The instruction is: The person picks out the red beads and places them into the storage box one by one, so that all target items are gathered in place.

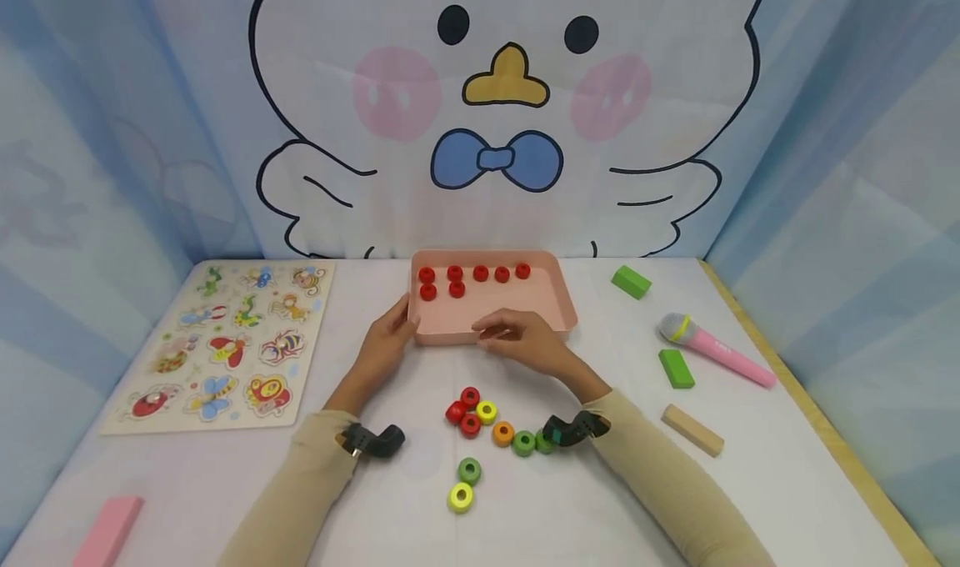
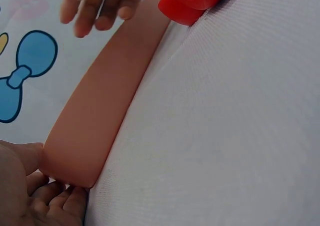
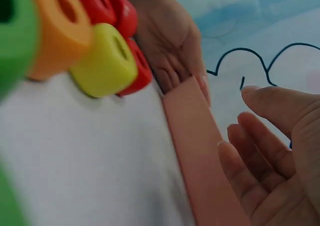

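A shallow pink tray [image 1: 495,321] lies at the back of the table with several red beads [image 1: 481,273] inside, near its far and left walls. My left hand [image 1: 386,346] grips the tray's near left corner; in the left wrist view the thumb is at the rim and the fingers bend round the corner. Above the near wall hovers my right hand [image 1: 525,340], fingers loosely bent, nothing between thumb and fingers [image 3: 245,181]. Between my forearms lie loose beads: red [image 1: 470,425], yellow [image 1: 461,498], orange [image 1: 503,434] and green [image 1: 469,470].
A wooden puzzle board [image 1: 225,346] with insect pictures lies at left, a pink block [image 1: 108,531] at the near left. On the right are two green blocks [image 1: 632,282], a pink toy microphone [image 1: 720,352] and a plain wooden block [image 1: 692,430]. A printed curtain [image 1: 495,217] hangs behind.
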`<state>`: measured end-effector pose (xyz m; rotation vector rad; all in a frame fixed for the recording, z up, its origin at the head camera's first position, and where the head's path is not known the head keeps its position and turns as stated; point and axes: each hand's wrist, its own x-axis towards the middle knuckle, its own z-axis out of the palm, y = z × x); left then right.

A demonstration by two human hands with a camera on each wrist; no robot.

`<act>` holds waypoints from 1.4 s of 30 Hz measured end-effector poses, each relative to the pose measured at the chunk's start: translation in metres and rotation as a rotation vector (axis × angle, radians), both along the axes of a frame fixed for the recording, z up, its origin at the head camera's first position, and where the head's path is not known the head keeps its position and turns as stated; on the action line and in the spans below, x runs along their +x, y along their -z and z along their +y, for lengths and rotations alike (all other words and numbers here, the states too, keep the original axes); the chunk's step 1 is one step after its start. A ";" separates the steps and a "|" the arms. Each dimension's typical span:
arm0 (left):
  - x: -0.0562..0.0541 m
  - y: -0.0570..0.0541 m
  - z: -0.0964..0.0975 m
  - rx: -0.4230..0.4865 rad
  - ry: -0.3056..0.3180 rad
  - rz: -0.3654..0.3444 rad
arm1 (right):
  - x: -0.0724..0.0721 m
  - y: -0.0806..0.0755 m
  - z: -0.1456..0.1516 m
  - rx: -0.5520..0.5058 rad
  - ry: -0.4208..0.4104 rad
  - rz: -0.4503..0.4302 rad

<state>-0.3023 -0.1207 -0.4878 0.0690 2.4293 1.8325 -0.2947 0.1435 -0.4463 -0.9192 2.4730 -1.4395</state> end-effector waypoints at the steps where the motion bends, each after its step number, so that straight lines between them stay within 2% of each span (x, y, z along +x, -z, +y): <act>1: 0.000 -0.001 0.000 -0.002 -0.003 -0.006 | 0.005 0.003 0.001 0.000 -0.025 -0.015; 4: -0.001 -0.001 -0.002 -0.004 -0.005 -0.013 | 0.016 0.015 0.002 0.024 -0.085 -0.070; 8: -0.001 -0.001 -0.002 0.007 -0.004 -0.011 | 0.024 0.026 0.001 0.073 -0.136 -0.133; 13: 0.002 -0.002 -0.001 0.024 0.005 0.000 | 0.029 0.026 0.002 0.125 -0.185 -0.190; 18: 0.004 -0.005 -0.001 0.021 0.003 0.026 | 0.033 0.024 -0.002 0.132 -0.268 -0.176; 22: 0.004 -0.006 -0.002 0.029 0.012 0.040 | 0.034 0.027 -0.005 0.134 -0.243 -0.147; 27: 0.004 -0.003 -0.001 0.044 0.026 0.055 | 0.034 0.033 -0.003 0.122 -0.203 -0.155; 35: 0.005 -0.007 0.000 0.022 0.016 0.035 | 0.034 0.032 -0.004 0.112 -0.173 -0.165; 42: 0.004 -0.005 0.001 0.040 0.024 0.039 | 0.034 0.030 -0.003 0.134 -0.164 -0.181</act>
